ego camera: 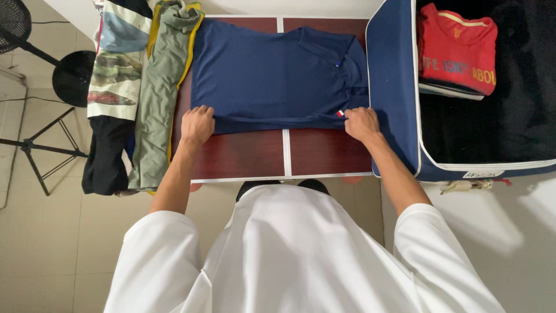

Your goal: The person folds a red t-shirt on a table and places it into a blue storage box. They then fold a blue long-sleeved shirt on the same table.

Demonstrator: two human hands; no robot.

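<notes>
**Both hands pinch the near edge of a navy shirt laid across the worktop**

A navy blue polo shirt lies flat on the dark red worktop, its long axis running left to right, the collar end toward the right. The person's left hand has its grip closed on the near hem at the shirt's left corner; the right hand grips the same near edge at the right corner, beside a small striped tab on the sleeve. Each hand sits at its own end of that edge, so neither is nearer than the other; the bulk of the cloth lies directly away from both hands, toward the far side of the worktop.

Between the held edge and the person, a bare strip of worktop stays open, crossed by a white centre seam. To the left, the shirt's side lies just beside an olive garment with yellow trim, which hangs over the worktop's left edge along with a patterned shirt and a dark garment. To the right, the sleeve touches the wall of an open navy suitcase, where a folded red shirt lies in the far left corner of the dark interior.
</notes>
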